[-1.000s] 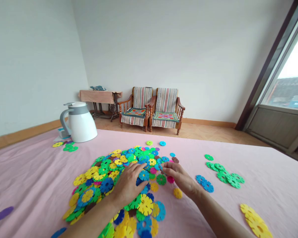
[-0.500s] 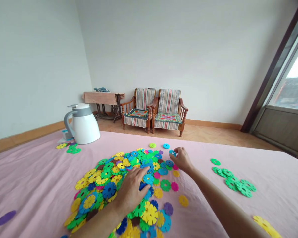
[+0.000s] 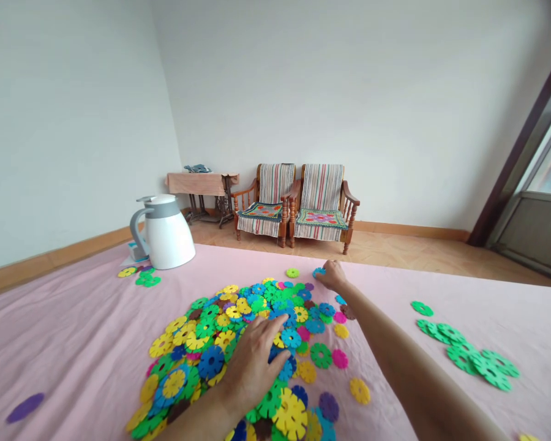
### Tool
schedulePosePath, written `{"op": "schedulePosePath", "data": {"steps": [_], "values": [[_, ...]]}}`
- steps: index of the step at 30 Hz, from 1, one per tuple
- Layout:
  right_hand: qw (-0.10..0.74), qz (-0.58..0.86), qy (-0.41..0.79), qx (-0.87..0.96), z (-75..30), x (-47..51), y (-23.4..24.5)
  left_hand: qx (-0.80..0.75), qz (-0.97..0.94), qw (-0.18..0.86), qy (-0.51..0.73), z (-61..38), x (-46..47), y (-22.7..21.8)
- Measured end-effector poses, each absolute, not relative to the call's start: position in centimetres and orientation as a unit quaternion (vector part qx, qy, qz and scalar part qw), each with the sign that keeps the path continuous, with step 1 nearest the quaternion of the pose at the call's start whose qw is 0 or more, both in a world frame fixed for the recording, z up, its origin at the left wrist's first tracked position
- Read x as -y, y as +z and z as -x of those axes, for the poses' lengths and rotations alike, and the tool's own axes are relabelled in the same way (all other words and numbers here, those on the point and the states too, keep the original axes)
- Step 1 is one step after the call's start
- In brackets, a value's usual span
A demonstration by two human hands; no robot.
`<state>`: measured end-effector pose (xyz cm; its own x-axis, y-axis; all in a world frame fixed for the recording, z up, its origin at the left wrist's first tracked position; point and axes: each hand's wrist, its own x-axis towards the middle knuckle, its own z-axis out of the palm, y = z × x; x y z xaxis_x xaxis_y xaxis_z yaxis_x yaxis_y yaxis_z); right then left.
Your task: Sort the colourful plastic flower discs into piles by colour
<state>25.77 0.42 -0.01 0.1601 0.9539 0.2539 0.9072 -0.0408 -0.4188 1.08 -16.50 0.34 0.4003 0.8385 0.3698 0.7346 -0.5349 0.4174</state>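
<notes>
Reaching out just right of the centre of the frame, the right hand (image 3: 331, 275) has its fingers bent in at a blue disc (image 3: 319, 271); whether they pinch it or only touch it, I cannot tell. The disc is at the fingertips, near the far edge of the pink cloth (image 3: 87, 343), with a lime disc (image 3: 292, 273) lying to its left.

The left hand (image 3: 252, 358) is low in the middle of the frame, back upward, fingers loosely spread and thumb apart, over the pile of colourful discs (image 3: 224, 339). No disc shows in its grasp, though its underside is hidden.

Overlapping green discs (image 3: 475, 355) lie at the lower right, and a purple disc (image 3: 25, 408) at the lower left. A white jug (image 3: 169, 242) stands left of centre. Two armchairs (image 3: 321, 196) are against the wall beyond.
</notes>
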Motion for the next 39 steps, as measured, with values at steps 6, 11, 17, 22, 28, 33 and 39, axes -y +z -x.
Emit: {"op": "schedulePosePath", "data": {"steps": [6, 11, 17, 22, 28, 33, 39], "values": [[0.267, 0.693, 0.061, 0.667, -25.5, 1.2, 1.5, -0.462, -0.833, 0.096, 0.290, -1.1, 16.5, 0.4], [0.278, 0.590, 0.126, 0.747, -23.4, 6.8, 2.9, -0.466, -0.827, 0.104, 0.296, -1.2, 16.5, 0.6], [0.213, 0.386, 0.230, 0.868, -21.4, 13.3, 3.6, -0.466, -0.826, 0.093, 0.304, -1.3, 16.3, 0.4], [0.201, 0.420, 0.216, 0.858, -20.7, 13.5, 3.1, -0.467, -0.826, 0.097, 0.301, -1.2, 16.2, 0.3], [0.222, 0.448, 0.205, 0.841, -21.0, 13.2, 2.4, -0.463, -0.823, 0.094, 0.316, -1.2, 16.1, 0.2], [0.291, 0.585, 0.155, 0.741, -23.9, 9.9, 2.4, -0.458, -0.823, 0.099, 0.321, -1.2, 16.3, 0.5], [0.343, 0.717, 0.076, 0.602, -26.3, 3.6, 0.9, -0.468, -0.823, 0.102, 0.304, -1.1, 16.2, 0.2]]}}
